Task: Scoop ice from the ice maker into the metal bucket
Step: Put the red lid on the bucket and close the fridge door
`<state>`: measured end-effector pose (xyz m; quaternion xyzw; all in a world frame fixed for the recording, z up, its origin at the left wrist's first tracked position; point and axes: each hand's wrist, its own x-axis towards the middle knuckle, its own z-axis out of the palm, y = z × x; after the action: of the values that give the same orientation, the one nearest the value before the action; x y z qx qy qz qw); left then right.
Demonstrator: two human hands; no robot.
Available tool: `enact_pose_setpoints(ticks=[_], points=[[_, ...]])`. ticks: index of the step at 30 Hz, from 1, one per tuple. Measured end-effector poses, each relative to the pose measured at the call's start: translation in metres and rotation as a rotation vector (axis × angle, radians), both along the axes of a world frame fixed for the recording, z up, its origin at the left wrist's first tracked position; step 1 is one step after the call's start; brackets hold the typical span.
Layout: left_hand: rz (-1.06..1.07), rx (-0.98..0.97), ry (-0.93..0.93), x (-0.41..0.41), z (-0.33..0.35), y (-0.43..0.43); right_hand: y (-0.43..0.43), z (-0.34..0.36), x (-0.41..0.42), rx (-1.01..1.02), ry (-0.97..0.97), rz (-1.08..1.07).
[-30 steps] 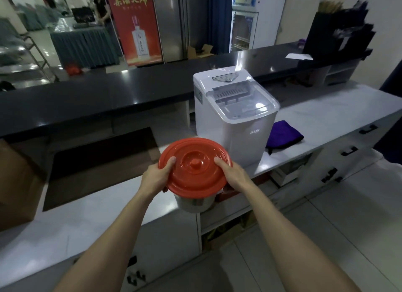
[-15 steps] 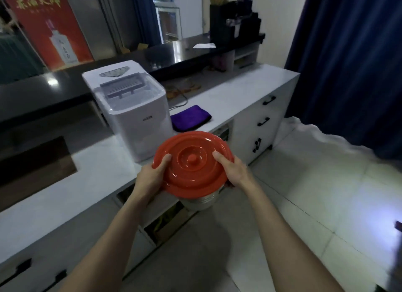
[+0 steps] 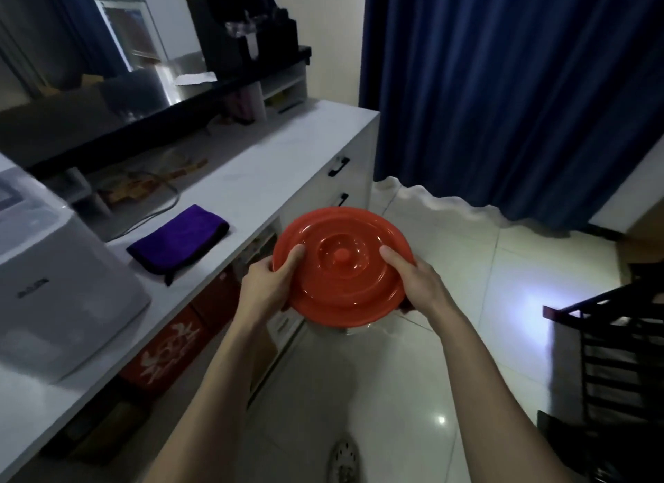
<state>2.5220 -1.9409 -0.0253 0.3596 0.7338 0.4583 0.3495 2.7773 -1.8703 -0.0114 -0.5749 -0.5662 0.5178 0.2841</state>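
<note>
My left hand (image 3: 266, 285) and right hand (image 3: 418, 283) are clamped on opposite edges of the red lid (image 3: 341, 267), thumbs on top and fingers curled under the rim. They hold it in the air over the tiled floor (image 3: 467, 356), just off the worktop (image 3: 258, 173) edge. The metal bucket (image 3: 350, 330) shows only as a pale sliver beneath the lid's near edge. The ice maker (image 3: 54, 303) stands on the worktop at far left, well apart from the bucket, with a folded purple cloth (image 3: 179, 240) lying between them.
</note>
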Motion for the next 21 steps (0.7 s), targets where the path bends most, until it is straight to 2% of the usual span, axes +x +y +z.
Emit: enact_pose_setpoints(ticks=[11, 21], points=[[-0.169, 0.045, -0.032, 0.049, 0.019, 0.219, 0.17, 0.014, 0.053, -0.025, 0.03, -0.279], [-0.218, 0.016, -0.061, 0.091, -0.002, 0.432, 0.371, -0.002, 0.099, -0.016, 0.006, -0.318]])
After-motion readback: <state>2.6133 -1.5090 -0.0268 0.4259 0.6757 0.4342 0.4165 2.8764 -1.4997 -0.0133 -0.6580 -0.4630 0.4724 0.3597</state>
